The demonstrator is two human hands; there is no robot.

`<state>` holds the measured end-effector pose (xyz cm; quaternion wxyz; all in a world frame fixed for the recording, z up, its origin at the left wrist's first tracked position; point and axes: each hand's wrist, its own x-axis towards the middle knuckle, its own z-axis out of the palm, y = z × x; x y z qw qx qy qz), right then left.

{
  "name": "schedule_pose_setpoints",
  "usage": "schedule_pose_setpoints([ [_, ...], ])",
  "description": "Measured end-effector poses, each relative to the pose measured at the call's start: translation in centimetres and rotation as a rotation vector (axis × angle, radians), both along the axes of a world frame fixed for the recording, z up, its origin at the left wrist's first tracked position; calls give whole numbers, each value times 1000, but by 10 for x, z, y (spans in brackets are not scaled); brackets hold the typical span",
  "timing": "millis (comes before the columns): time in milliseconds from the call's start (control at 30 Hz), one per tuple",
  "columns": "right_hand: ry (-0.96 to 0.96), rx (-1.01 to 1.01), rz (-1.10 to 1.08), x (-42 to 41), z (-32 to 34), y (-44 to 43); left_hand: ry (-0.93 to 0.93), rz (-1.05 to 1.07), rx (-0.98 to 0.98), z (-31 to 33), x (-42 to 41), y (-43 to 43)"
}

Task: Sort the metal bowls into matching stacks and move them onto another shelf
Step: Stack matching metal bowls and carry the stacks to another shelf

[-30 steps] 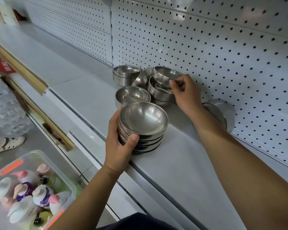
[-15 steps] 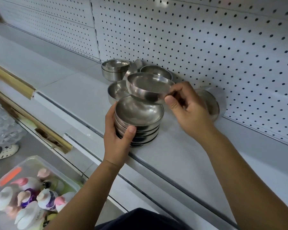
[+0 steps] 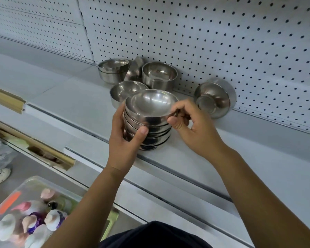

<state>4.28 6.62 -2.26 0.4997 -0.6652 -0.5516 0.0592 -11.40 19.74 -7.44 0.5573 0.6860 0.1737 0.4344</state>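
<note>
Stack [image 3: 150, 133] stands at the shelf [image 3: 79, 108] front edge. We see the left hand [image 3: 123, 142] wrapped round its 9 o'clock side, thumb pressed on the front. Right hand [image 3: 191, 127] pinches the top bowl [image 3: 150, 102] rim at 3 o'clock. Loose bowls [image 3: 158, 76] at 12 o'clock.

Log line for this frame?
step: stacking | left hand: grips stack of shallow steel bowls | right hand: pinches rim of top steel bowl | white shelf: other bowls loose behind

bowl stack [image 3: 154, 133]: left side hidden by left hand [image 3: 123, 145] | bin [image 3: 43, 182]: cropped
</note>
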Motion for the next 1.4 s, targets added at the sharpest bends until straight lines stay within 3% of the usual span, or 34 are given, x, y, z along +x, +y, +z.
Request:
schedule_pose_setpoints([
  [500, 129, 37, -199, -23, -10, -8, -10, -58, -87, -5, -3, 1],
  [633, 292, -86, -302, -34, -27, -12, -8, -91, -107, -7, -5, 4],
  [900, 476, -277, -280, -53, -50, -2, -5, -165, -122, -2, -10, 18],
  [1133, 461, -265, -292, -63, -50, 10, 96, -447, -40, 31, -7, 61],
  [1400, 492, -171, -400, -75, -54, 8, 71, -510, -85, 33, -9, 62],
])
